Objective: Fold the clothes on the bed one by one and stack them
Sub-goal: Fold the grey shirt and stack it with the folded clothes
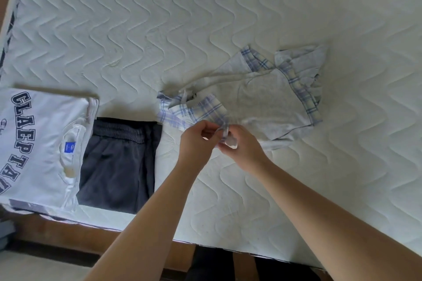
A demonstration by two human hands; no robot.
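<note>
1. The left hand [196, 141] and right hand [242, 143] were close together, both pinching the same plaid-trimmed edge of the grey garment [262, 98], fingers curled round the cloth and thumbs on top.
2. The pinched edge was lifted slightly off the mattress [205, 18]; the rest of the garment lay loosely spread on the mattress, just beyond the hands.
3. The garment was soft grey cloth with bands of blue and white plaid along its edges, rumpled and irregular in outline, with a small tag showing near its plaid collar.
4. The mattress was white, quilted in a repeating wavy pattern, and sat on a brown wooden bed frame [91, 237] visible along its near edge.
5. To the left of the garment, near the mattress's front edge, lay folded dark trousers [118, 166], a neat rectangle with a gathered elastic waistband.
6. Further left, touching the trousers, lay a folded white shirt [38, 143] with large dark block lettering and a small blue label at the neck.
7. Both forearms were bare.
</note>
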